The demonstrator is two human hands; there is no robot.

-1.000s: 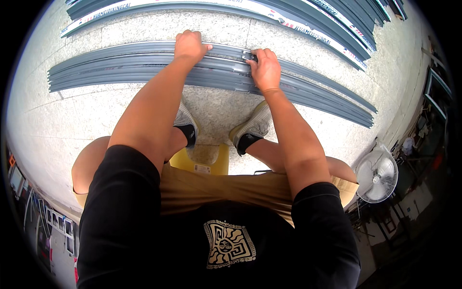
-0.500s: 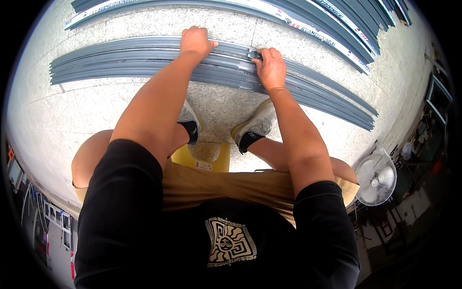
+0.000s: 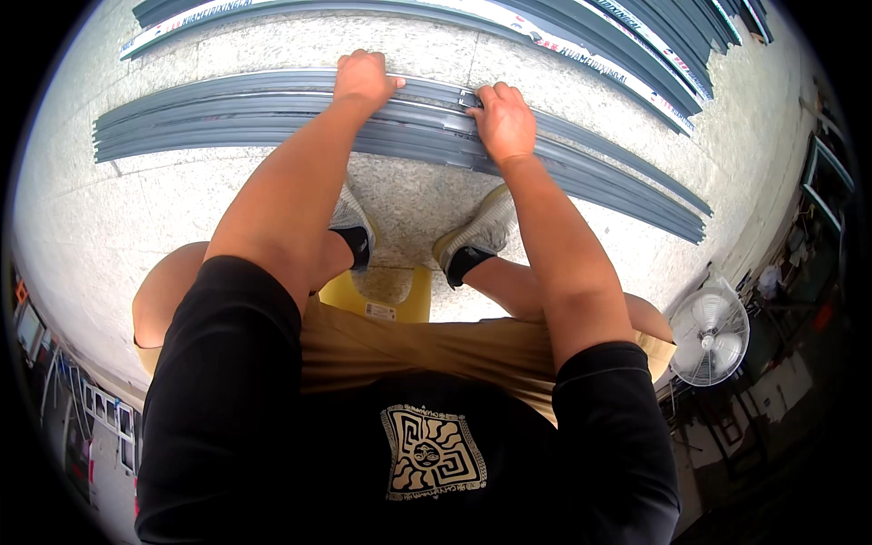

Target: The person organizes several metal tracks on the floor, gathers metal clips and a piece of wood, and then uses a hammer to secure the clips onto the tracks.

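Long grey metal profiles point(image 3: 227, 113) lie side by side on the floor, running left to right in front of me. My left hand point(image 3: 361, 80) is closed over the farthest profile, its thumb reaching to the right along the rail. At the right of it, my right hand point(image 3: 505, 120) has its fingers curled around a small metal bracket point(image 3: 469, 98) that sits on the same far profile. The palm hides part of that bracket, so its exact shape is unclear.
Beyond lie more dark grey profiles point(image 3: 563, 36) with white printed strips. My shoes point(image 3: 481, 222) stand close to the near profiles, in front of a yellow stool point(image 3: 409, 295). A pedestal fan point(image 3: 708, 341) is at the right. Metal frames point(image 3: 109, 409) lean at the lower left.
Both hands have shifted slightly left along the far profile. The small bracket under my right hand has slid left with it.
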